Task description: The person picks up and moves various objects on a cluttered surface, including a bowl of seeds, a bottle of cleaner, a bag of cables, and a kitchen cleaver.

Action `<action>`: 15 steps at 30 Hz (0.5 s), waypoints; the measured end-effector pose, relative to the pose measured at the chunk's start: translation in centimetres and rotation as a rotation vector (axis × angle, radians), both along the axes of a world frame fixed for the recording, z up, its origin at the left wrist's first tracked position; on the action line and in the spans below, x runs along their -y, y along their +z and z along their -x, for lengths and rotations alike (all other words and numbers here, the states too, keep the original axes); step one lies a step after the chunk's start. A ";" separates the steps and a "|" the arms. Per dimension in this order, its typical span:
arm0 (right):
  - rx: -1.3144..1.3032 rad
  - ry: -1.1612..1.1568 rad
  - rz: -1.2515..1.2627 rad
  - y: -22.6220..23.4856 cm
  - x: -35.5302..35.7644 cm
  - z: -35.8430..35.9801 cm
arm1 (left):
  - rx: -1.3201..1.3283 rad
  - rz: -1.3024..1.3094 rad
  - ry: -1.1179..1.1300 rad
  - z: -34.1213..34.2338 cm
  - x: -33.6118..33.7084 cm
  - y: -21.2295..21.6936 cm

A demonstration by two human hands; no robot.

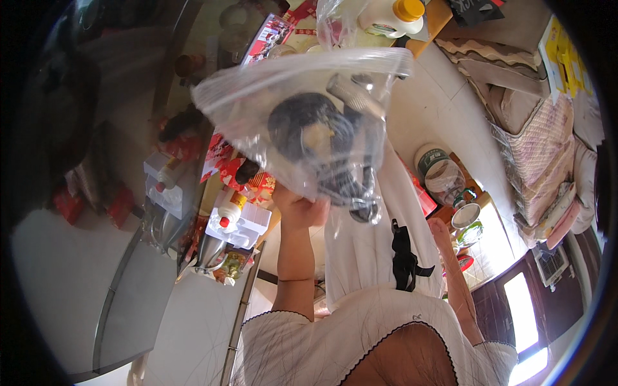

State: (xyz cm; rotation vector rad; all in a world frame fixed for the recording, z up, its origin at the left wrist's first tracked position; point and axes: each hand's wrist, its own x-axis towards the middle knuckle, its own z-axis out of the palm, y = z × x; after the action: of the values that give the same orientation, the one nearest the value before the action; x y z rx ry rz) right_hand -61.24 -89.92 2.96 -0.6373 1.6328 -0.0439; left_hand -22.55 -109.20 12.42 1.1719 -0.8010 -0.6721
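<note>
Left hand (301, 209) holds the bag (315, 132) from below; right hand (441, 230) apart, grip unclear. I'd keep the zip (299, 74) uppermost, coil (281, 123) supported.

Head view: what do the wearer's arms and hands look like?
Short white sleeves with thin dark edging; below them the arms are bare. No glove or cable shows on the left hand or right hand, though some fingers are hidden.
</note>
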 end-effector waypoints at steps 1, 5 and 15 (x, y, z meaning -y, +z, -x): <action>-0.003 0.000 0.001 -0.1 -0.1 0.0 | 0.004 -0.275 -0.180 -0.8 -0.4 -0.2; -0.107 0.173 0.186 -0.7 -0.9 -0.4 | -0.296 -0.870 -0.507 0.0 -0.4 -3.1; -0.180 0.205 0.205 -0.5 -0.7 -1.5 | -0.180 -0.972 -0.438 1.5 0.4 -15.1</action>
State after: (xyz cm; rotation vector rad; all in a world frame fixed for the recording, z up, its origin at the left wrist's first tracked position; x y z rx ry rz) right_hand -59.78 -89.26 2.48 -0.9874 1.7401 -0.0039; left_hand -24.02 -109.65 -2.69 1.7740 -0.5711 -1.6183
